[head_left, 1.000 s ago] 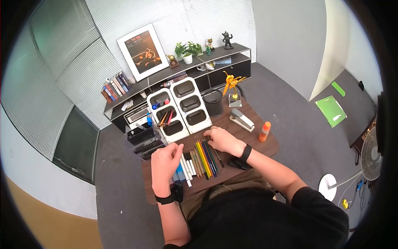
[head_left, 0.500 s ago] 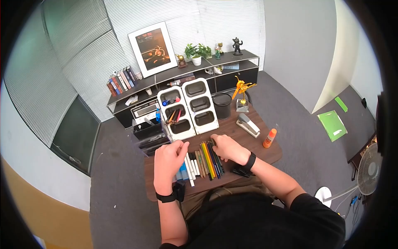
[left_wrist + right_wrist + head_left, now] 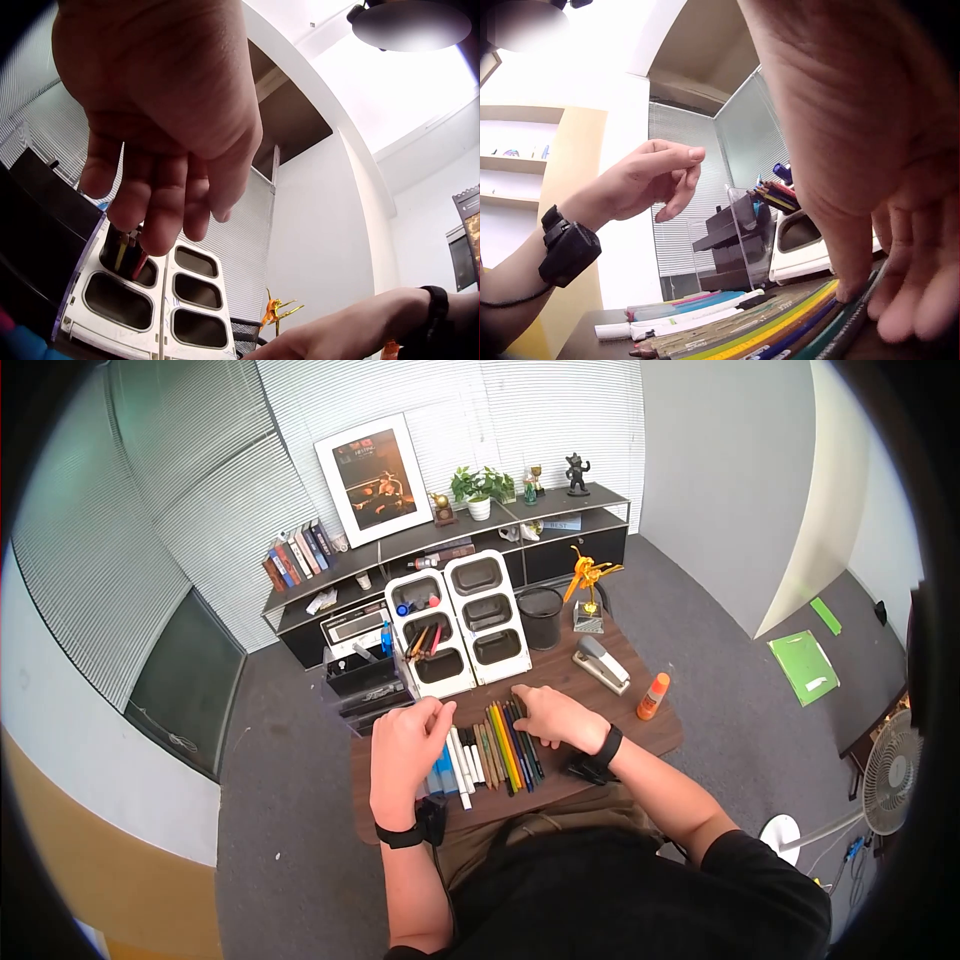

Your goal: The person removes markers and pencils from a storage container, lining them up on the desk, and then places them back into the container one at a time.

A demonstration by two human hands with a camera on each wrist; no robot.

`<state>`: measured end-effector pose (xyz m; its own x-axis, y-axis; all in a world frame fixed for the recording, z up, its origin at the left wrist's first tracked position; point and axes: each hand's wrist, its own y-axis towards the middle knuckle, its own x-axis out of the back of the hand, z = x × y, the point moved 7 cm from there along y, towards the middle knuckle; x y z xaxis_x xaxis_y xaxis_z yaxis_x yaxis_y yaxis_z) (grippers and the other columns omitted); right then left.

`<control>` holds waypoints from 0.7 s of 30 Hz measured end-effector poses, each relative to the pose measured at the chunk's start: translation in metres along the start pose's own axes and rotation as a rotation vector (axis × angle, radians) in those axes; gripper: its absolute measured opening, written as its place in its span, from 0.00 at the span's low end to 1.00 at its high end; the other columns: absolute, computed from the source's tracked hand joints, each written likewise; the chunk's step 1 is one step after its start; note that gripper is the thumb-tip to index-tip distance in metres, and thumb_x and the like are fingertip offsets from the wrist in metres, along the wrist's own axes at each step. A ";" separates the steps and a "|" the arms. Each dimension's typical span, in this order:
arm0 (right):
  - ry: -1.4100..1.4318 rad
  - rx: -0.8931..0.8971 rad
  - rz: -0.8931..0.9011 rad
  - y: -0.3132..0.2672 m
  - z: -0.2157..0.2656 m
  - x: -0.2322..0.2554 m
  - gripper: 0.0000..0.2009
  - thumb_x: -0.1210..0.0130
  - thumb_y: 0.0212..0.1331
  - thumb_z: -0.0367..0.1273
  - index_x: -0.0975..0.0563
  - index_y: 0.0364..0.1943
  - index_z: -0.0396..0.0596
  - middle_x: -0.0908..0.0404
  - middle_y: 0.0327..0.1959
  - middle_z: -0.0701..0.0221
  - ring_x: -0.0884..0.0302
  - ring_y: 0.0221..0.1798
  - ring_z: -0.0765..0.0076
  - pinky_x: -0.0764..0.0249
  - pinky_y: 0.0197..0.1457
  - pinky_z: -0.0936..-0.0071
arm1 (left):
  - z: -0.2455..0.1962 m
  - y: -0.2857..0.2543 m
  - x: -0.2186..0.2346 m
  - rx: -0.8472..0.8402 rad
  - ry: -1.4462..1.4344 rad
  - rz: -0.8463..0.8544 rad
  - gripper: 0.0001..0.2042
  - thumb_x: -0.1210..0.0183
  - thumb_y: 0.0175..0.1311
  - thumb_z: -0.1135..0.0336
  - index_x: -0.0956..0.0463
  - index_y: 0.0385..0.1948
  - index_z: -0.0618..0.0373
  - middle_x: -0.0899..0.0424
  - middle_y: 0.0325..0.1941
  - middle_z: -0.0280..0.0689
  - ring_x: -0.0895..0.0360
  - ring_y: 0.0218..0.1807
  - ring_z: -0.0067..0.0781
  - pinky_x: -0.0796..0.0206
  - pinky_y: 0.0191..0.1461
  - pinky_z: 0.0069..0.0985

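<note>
Pencils and pens lie side by side in a row on the brown table (image 3: 600,725), with white markers (image 3: 461,768) to the left, a yellow pencil (image 3: 506,745) in the middle and dark pencils further right. At the row's right end my right hand (image 3: 562,718) holds a dark pencil (image 3: 845,330) between thumb and fingers, low at the table. The thumb tip touches the neighbouring pencils in the right wrist view. My left hand (image 3: 408,745) hovers above the row's left end with loosely bent fingers and nothing in them. It partly hides light-blue pens (image 3: 440,772).
Behind the row stands a white two-column organizer (image 3: 462,678), with colored pencils (image 3: 425,641) in one compartment. A black drawer unit (image 3: 362,680) is to its left. A stapler (image 3: 601,664), an orange glue stick (image 3: 653,696), a golden figurine (image 3: 590,585) and a mesh bin (image 3: 540,620) stand to the right.
My right hand has brought the dark pencil from its slanted place at the right up against the row. The left hand stays over the left end. The head view has shifted slightly.
</note>
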<state>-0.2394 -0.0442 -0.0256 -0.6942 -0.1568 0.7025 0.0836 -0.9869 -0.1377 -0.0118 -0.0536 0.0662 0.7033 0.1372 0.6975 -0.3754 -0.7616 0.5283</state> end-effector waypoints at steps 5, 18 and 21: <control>0.049 -0.024 0.061 0.005 -0.007 0.003 0.34 0.34 0.72 0.29 0.34 0.78 0.32 0.11 0.31 0.59 0.11 0.24 0.64 0.13 0.25 0.67 | -0.004 0.000 0.010 0.010 0.004 -0.035 0.17 0.32 0.75 0.60 0.18 0.25 0.59 0.20 0.18 0.44 0.20 0.22 0.54 0.32 0.29 0.42; 0.114 -0.027 0.036 0.000 -0.005 -0.001 0.27 0.34 0.72 0.26 0.29 0.70 0.29 0.13 0.26 0.62 0.11 0.23 0.65 0.14 0.23 0.69 | -0.006 0.001 0.007 0.003 -0.023 -0.034 0.16 0.31 0.73 0.60 0.18 0.26 0.61 0.21 0.18 0.45 0.20 0.22 0.52 0.33 0.29 0.42; 0.093 0.001 0.014 0.001 -0.004 -0.002 0.27 0.34 0.71 0.29 0.27 0.69 0.28 0.12 0.28 0.57 0.11 0.22 0.63 0.14 0.26 0.66 | -0.005 0.001 0.012 0.003 -0.008 -0.047 0.16 0.31 0.73 0.60 0.17 0.25 0.61 0.20 0.18 0.45 0.20 0.23 0.52 0.32 0.30 0.42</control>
<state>-0.2409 -0.0446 -0.0294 -0.7562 -0.1670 0.6327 0.0948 -0.9846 -0.1466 -0.0074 -0.0496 0.0776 0.7248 0.1680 0.6682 -0.3400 -0.7563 0.5590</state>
